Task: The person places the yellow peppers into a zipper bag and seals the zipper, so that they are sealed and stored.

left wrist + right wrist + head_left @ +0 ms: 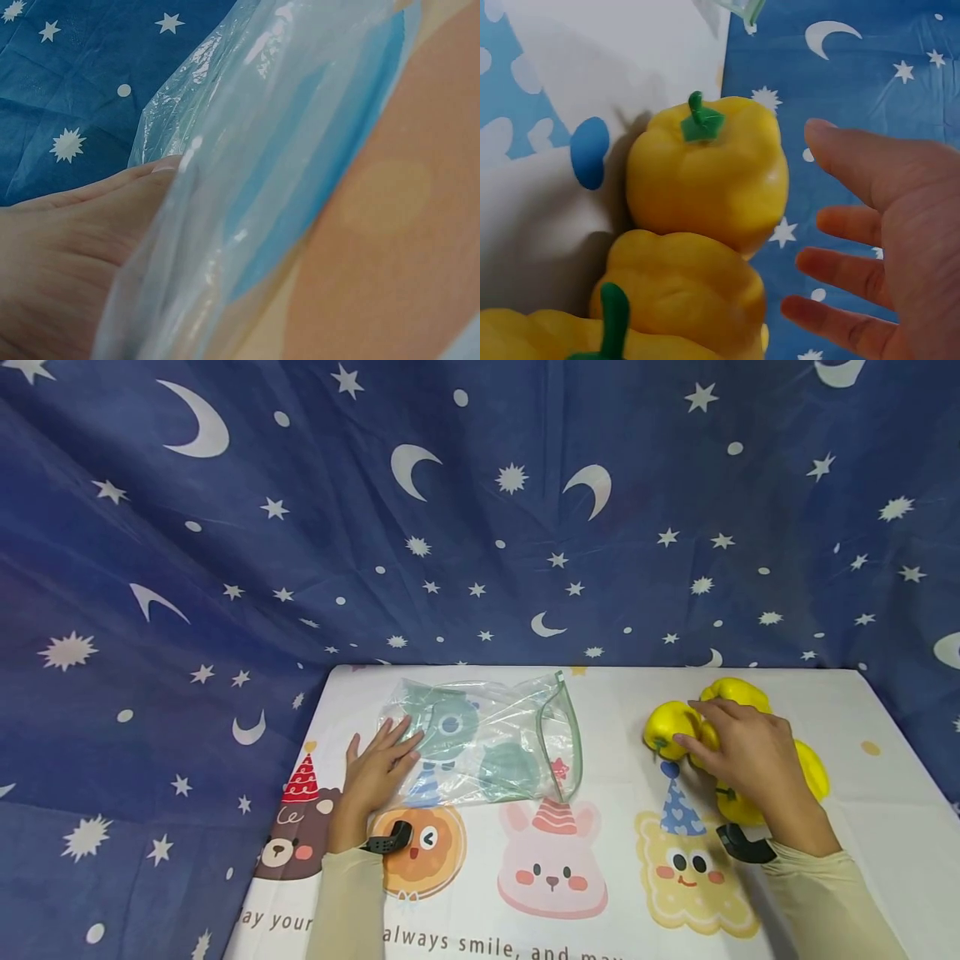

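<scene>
The left hand (pixel 381 768) lies flat with fingers straight and spread, its fingertips resting on the left end of a clear, crinkled plastic bag with a green edge strip (pixel 483 739). It presses on the film rather than gripping it; the left wrist view shows the bag's glossy, creased side rising beside the thumb.

The right hand (pixel 750 747) is over a cluster of yellow bell peppers with green stems (pixel 671 725), at the right on the far part of the table. Its thumb and fingers stand well apart in a wide, loose spread, with nothing held between them. The right wrist view shows a gap between the fingertips and the nearest peppers; whether the palm touches any of them cannot be told.

The peppers are rounded and lobed, smooth-skinned with a soft sheen, and lie against one another, partly hidden under the hand.

The bag lies left of the peppers and well apart from them, its green edge curving into a loop at the right end. Through it show teal and blue prints on the smooth white tablecloth with cartoon figures (pixel 626 868). Beyond hangs softly creased dark-blue fabric with white stars and moons (pixel 465 560).
</scene>
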A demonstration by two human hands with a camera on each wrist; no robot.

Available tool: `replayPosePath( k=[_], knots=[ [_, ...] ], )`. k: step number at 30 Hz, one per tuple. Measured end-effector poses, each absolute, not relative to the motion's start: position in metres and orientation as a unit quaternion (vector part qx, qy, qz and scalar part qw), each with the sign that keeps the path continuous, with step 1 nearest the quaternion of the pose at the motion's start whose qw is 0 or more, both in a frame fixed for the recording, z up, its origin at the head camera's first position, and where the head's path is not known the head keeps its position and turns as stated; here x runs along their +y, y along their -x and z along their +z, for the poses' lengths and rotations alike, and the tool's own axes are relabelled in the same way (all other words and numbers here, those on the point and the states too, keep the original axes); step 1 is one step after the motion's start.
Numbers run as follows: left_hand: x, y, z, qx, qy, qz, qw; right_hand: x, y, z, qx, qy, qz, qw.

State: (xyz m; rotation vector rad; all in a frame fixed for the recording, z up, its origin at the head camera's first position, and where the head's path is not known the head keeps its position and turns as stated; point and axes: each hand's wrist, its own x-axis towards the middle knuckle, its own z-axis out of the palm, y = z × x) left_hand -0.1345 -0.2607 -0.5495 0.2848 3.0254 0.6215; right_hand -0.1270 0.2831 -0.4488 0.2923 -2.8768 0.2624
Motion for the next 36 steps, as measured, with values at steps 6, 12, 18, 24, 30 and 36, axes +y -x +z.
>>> replayPosePath(
  k=[6, 12, 18, 24, 30, 36],
  knots=[
    [-0.261, 0.135, -0.550, 0.976, -0.093, 0.198, 0.023, 0.281, 0.131, -0.456, -0.991, -0.072, 0.097, 0.066],
    [-0.261, 0.135, -0.550, 0.975, -0.093, 0.199, 0.019, 0.280, 0.135, -0.461, -0.991, -0.065, 0.102, 0.052],
    [-0.261, 0.135, -0.551, 0.974, -0.098, 0.203, 0.008, 0.280, 0.138, -0.463, -0.993, -0.063, 0.099, 0.033],
    [-0.262, 0.133, -0.550, 0.974, -0.097, 0.205, 0.008, 0.282, 0.143, -0.466, -0.993, -0.058, 0.106, -0.003],
    [-0.262, 0.133, -0.549, 0.973, -0.095, 0.208, 0.009, 0.285, 0.144, -0.467, -0.992, -0.054, 0.106, -0.042],
    [-0.261, 0.134, -0.548, 0.974, -0.096, 0.207, 0.010, 0.286, 0.145, -0.464, -0.992, -0.054, 0.098, -0.058]
  ],
)
